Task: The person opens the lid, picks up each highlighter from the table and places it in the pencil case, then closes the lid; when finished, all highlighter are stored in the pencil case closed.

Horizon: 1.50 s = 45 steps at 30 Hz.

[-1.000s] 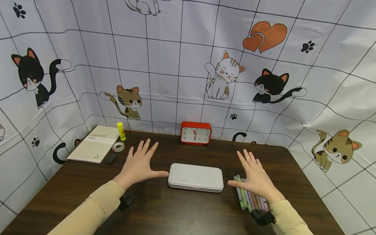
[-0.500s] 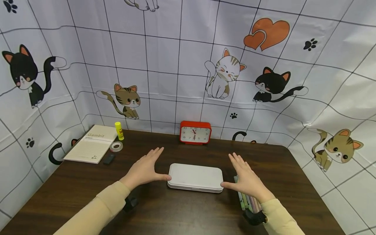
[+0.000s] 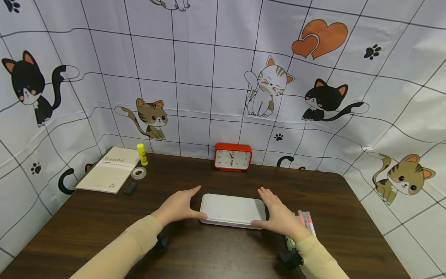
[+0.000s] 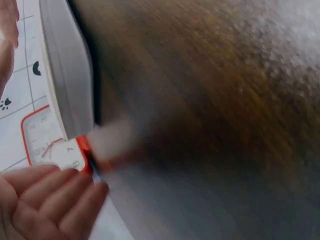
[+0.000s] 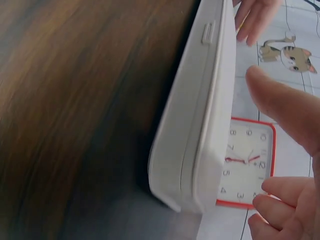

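Now your left hand [image 3: 178,207] and right hand [image 3: 280,217] flank a closed white case [image 3: 232,209].
Both spread wide; its contents are hidden; your notepad [image 3: 109,170] reads "Gambit".

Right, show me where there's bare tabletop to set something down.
Bare: between the red clock and white case; on the case's near side; right of the markers. Crowded: back left, with notepad, glue stick and tape roll; also the case's ends, by the left hand and right hand.

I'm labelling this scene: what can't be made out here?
Inside of the white case: every view, hidden by its lid.
Its left end: right wrist view, past the top edge.
Pens: head view, partly covered by the right hand.
Markings on the yellow tube: head view, too small.
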### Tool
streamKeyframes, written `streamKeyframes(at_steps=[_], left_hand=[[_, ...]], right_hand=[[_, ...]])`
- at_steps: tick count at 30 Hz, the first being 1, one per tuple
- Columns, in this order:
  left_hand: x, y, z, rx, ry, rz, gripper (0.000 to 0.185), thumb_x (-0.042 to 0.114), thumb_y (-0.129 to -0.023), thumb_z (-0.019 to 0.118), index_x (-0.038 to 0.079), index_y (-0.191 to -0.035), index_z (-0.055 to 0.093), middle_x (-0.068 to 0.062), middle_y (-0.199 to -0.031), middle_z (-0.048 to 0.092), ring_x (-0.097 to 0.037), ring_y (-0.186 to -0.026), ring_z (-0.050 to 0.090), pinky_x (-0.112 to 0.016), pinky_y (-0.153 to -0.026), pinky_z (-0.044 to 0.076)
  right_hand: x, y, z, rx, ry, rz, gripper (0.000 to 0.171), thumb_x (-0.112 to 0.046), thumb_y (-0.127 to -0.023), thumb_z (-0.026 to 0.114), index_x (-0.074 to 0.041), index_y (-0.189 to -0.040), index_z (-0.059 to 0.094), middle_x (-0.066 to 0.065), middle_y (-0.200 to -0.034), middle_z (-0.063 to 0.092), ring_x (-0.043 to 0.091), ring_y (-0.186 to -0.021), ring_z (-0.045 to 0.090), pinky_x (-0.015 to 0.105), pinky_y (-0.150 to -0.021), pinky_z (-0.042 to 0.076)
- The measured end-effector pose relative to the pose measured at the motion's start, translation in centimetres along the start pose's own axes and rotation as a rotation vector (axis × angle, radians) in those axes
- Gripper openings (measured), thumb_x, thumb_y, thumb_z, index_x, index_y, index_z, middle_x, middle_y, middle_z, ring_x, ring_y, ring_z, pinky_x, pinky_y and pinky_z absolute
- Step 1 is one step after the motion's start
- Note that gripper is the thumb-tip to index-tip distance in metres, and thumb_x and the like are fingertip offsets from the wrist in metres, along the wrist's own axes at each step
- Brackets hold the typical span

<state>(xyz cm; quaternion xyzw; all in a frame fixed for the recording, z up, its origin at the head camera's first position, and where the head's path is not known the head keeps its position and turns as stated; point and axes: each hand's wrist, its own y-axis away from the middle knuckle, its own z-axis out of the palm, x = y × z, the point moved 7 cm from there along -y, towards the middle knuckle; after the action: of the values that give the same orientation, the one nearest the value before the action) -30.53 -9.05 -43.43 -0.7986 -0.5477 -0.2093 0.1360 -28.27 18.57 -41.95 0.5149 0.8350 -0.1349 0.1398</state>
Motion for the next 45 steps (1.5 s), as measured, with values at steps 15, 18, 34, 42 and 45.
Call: streamKeyframes(at_steps=[15,18,34,42,45], left_hand=[[0.9,-1.0,2.0,-0.108,0.061,0.119,0.102,0.049,-0.067,0.082,-0.002,-0.144,0.037,-0.019,-0.14,0.048,-0.031,-0.125,0.051,-0.044,-0.101,0.043],[0.8,-1.1,2.1,-0.117,0.066,0.109,0.101,0.045,-0.067,0.083,-0.003,-0.144,0.036,-0.02,-0.14,0.047,-0.031,-0.125,0.05,-0.044,-0.101,0.042],[0.4,-1.3,2.6,-0.143,0.068,0.071,0.106,0.042,-0.065,0.086,-0.001,-0.146,0.033,-0.022,-0.134,0.052,-0.029,-0.118,0.056,-0.043,-0.097,0.046],[0.4,-1.4,2.7,-0.131,0.053,0.071,0.104,0.04,-0.063,0.088,-0.002,-0.144,0.037,-0.021,-0.128,0.057,-0.029,-0.114,0.058,-0.042,-0.095,0.047],[0.3,-1.4,2.7,-0.124,0.047,0.07,0.104,0.04,-0.063,0.088,-0.002,-0.143,0.037,-0.021,-0.128,0.057,-0.03,-0.115,0.058,-0.042,-0.095,0.047]], right_hand=[[-3.5,-1.7,2.2,-0.048,-0.039,-0.163,0.077,-0.026,-0.074,0.081,0.005,-0.136,0.046,0.023,-0.143,0.042,0.04,-0.134,0.036,0.054,-0.105,0.034],[-4.0,-1.9,2.5,-0.054,-0.05,-0.166,0.074,-0.023,-0.075,0.081,0.005,-0.135,0.048,0.023,-0.142,0.043,0.039,-0.133,0.038,0.052,-0.104,0.035],[-5.4,-3.1,3.4,-0.049,0.033,-0.15,0.068,-0.026,-0.073,0.082,0.006,-0.128,0.055,0.022,-0.134,0.052,0.034,-0.124,0.05,0.045,-0.1,0.042],[-5.9,-3.3,3.4,-0.051,0.073,-0.121,0.066,-0.027,-0.072,0.082,0.008,-0.123,0.058,0.023,-0.13,0.056,0.035,-0.122,0.052,0.045,-0.099,0.044],[-6.1,-3.3,3.6,-0.058,0.112,-0.11,0.065,-0.028,-0.073,0.082,0.008,-0.121,0.059,0.023,-0.129,0.056,0.034,-0.12,0.054,0.044,-0.098,0.045]])
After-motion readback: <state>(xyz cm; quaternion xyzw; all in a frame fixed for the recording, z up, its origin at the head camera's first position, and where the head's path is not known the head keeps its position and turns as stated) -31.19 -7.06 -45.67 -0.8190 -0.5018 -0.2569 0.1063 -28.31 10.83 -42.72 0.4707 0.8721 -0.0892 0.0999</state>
